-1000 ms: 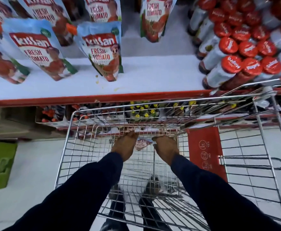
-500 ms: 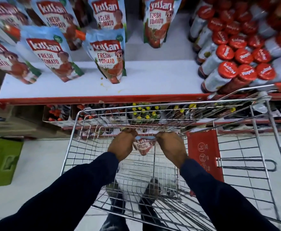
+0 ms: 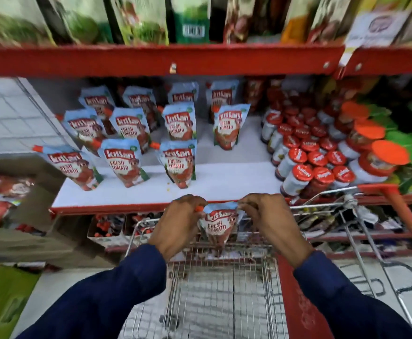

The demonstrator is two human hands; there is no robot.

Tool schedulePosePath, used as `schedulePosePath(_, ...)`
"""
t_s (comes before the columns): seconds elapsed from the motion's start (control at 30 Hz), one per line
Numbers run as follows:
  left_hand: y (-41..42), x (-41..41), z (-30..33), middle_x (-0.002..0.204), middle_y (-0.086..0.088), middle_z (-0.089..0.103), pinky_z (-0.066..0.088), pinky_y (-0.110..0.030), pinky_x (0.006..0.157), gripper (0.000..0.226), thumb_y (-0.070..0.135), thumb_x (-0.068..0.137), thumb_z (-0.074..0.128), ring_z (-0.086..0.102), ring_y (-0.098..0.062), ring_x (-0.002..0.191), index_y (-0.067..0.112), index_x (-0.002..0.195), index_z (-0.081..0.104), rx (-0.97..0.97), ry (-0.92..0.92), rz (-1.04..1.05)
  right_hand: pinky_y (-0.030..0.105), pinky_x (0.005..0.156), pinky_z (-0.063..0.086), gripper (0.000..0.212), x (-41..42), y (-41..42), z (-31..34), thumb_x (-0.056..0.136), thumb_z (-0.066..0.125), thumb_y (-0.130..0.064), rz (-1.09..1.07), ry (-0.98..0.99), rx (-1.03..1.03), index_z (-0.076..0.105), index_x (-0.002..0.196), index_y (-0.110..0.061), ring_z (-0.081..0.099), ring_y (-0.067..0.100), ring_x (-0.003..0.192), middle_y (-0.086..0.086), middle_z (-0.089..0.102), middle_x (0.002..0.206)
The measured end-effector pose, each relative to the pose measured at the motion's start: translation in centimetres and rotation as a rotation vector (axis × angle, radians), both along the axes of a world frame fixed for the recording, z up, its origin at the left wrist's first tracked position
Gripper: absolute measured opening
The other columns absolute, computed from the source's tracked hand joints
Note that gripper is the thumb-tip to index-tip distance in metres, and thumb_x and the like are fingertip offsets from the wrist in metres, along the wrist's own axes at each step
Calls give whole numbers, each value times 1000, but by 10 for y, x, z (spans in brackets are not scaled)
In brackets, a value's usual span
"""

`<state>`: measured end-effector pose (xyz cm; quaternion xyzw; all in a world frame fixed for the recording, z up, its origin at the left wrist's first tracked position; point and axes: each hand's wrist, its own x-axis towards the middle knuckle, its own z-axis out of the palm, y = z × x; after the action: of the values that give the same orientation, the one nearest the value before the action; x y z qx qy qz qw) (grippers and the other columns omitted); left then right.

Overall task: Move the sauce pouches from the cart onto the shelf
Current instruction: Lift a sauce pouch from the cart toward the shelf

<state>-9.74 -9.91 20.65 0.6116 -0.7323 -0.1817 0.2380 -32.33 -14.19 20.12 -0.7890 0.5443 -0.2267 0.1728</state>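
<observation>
A blue and red tomato sauce pouch (image 3: 216,228) hangs upright above the wire cart (image 3: 227,297). My left hand (image 3: 179,223) pinches its top left corner by the orange spout. My right hand (image 3: 271,221) grips its top right corner. The pouch is just below the front edge of the white shelf (image 3: 229,184). Several matching sauce pouches (image 3: 124,162) stand in rows on the shelf's left and middle part.
Red-capped sauce bottles (image 3: 307,157) crowd the shelf's right side. A red shelf rail (image 3: 161,59) with packets above runs overhead. A cardboard box (image 3: 36,221) sits at the left, and a green bag (image 3: 2,304) lies on the floor. The cart's red handle (image 3: 405,211) is at the right.
Both hands have lifted the pouch from the cart's floor up to near the shelf's front edge. My view has tilted upward, showing more of the shelves.
</observation>
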Motion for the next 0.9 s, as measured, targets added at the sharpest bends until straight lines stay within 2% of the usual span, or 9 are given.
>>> schedulePosePath(0.2,-30,-2,52,105,-5,72,45,-26,75,16,12,92,62,64,-22,96,17,106,68,-114,-28,-7,36,66,54,10,-5,-37,44,90,64,-27,26,-64,-104,74,89,-25,69,15,76,-3,77,84)
schedulePosePath(0.37,-67,-13,79,101,-10,73,39,-24,70,18,6,90,64,66,-27,93,13,105,70,-150,-39,4,33,56,44,10,-11,-63,69,90,67,-22,16,-84,-197,75,87,-17,65,17,64,1,75,73)
schedulePosePath(0.43,-80,-21,87,102,-11,74,38,-22,69,19,5,90,65,67,-27,93,11,106,71,-152,-32,18,20,51,36,8,-14,-76,73,89,68,-18,7,-70,-213,74,84,-16,56,12,57,-3,68,63)
schedulePosePath(0.5,-94,-28,90,103,-10,75,37,-21,68,20,3,89,65,67,-26,95,11,106,72,-157,-30,34,10,51,33,8,-15,-89,77,86,70,-10,-3,-67,-225,73,80,-13,47,7,55,-5,61,59)
schedulePosePath(0.6,-115,-34,84,102,-10,75,37,-24,69,23,-2,87,64,65,-27,94,12,103,72,-146,-34,50,9,51,34,11,-18,-104,77,86,68,-6,-8,-50,-225,72,78,-11,46,8,56,1,61,59)
schedulePosePath(0.7,-137,-39,71,99,-11,76,45,-28,70,27,-6,84,64,67,-28,90,12,101,73,-131,-34,76,21,49,26,13,-19,-123,69,88,66,-9,-38,-44,-196,71,76,-11,49,12,56,-2,58,59)
schedulePosePath(0.8,-152,-42,59,103,-10,75,60,-40,78,31,-6,82,68,69,-26,89,12,107,72,-102,-37,114,27,53,38,10,-18,-139,57,89,65,-9,-42,-19,-166,72,82,-11,59,17,61,5,70,70)
schedulePosePath(0.9,-163,-43,49,100,-9,74,61,-43,76,31,-7,82,67,69,-26,86,13,106,72,-96,-73,138,16,50,36,10,-17,-150,50,89,64,-7,-43,-6,-146,73,84,-10,56,15,60,7,72,74)
